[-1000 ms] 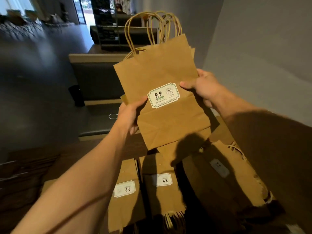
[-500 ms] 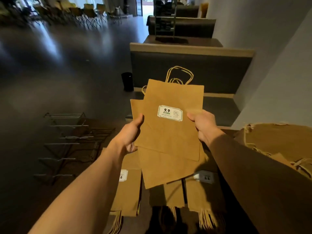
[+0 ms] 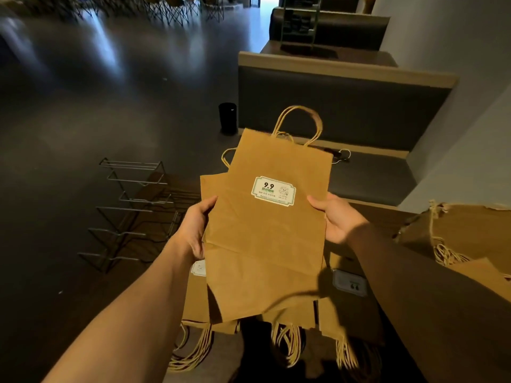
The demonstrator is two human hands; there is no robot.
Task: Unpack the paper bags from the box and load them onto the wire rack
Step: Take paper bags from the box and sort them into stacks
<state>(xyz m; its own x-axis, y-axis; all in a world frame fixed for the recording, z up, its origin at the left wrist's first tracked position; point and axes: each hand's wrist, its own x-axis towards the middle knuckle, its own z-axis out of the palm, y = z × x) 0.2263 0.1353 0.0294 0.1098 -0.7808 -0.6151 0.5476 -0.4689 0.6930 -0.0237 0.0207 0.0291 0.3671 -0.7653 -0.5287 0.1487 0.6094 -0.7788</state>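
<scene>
While more flat bags (image 3: 279,324) lie low in the frame, the left hand (image 3: 193,230) and right hand (image 3: 336,219) pinch a bundle of paper bags (image 3: 265,230) by its side edges at centre, thumbs on top. Farther left, the wire rack (image 3: 132,208) lies on the dark floor (image 3: 96,92).

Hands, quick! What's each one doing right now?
Left hand: grips the left edge of the stack of paper bags.
Right hand: grips the right edge of the same stack.
</scene>
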